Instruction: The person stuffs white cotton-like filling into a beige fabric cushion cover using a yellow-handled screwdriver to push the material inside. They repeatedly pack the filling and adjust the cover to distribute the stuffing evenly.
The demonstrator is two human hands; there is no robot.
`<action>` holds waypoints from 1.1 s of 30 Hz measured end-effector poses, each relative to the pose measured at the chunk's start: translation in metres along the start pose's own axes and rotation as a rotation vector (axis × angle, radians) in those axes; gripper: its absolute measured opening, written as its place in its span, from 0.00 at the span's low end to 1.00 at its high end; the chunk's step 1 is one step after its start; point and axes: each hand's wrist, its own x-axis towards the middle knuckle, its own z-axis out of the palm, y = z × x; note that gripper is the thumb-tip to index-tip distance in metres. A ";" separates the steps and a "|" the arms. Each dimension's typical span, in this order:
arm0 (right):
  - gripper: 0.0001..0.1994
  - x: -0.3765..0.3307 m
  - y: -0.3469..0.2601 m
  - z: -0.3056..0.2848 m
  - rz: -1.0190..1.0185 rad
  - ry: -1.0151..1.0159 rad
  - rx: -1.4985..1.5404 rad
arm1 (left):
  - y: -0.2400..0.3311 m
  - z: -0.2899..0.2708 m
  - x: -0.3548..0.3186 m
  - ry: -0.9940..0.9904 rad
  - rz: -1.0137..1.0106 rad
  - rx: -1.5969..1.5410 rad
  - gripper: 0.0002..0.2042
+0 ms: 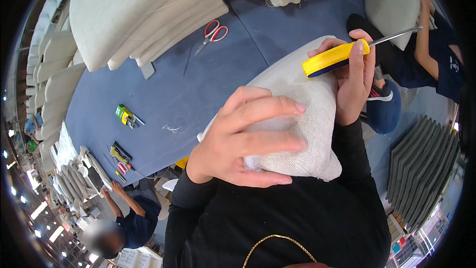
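A cushion (pixel 317 119) covered in light beige woven fabric lies on the table's near edge, its narrow corner toward me. My left hand (pixel 248 139) grips this end, fingers curved across the fabric. A tuft of white stuffing (pixel 252 163) shows beside that hand's lower fingers. At the cushion's right side, my right hand (pixel 356 82) is closed around a screwdriver (pixel 337 59) with a yellow and dark handle. Its metal shaft points away to the right, clear of the fabric.
On the blue table (pixel 163 104) lie red-handled scissors (pixel 212 34), a small green-yellow box (pixel 128 115), loose thread (pixel 170 129) and a yellow-green tool (pixel 120 154). Stacked beige panels (pixel 148 15) stand at the far left. Co-workers (pixel 136 218) are at lower left and upper right; grey panels (pixel 421 168) stand at right.
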 end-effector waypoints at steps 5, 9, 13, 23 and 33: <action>0.14 -0.007 0.000 -0.001 -0.002 0.013 0.016 | 0.010 -0.002 0.011 -0.149 -0.155 -0.108 0.30; 0.16 -0.012 -0.003 0.004 0.007 -0.003 0.006 | -0.002 -0.001 0.021 -0.255 0.004 -0.228 0.26; 0.16 -0.007 0.003 0.007 -0.038 -0.014 0.048 | -0.013 -0.003 0.035 -0.352 0.146 -0.317 0.23; 0.17 0.037 0.012 -0.003 0.083 0.031 0.101 | -0.008 0.010 0.052 -0.108 0.000 -0.162 0.30; 0.16 0.045 0.016 -0.012 0.079 -0.012 0.009 | 0.025 0.032 0.001 0.141 -0.317 0.498 0.37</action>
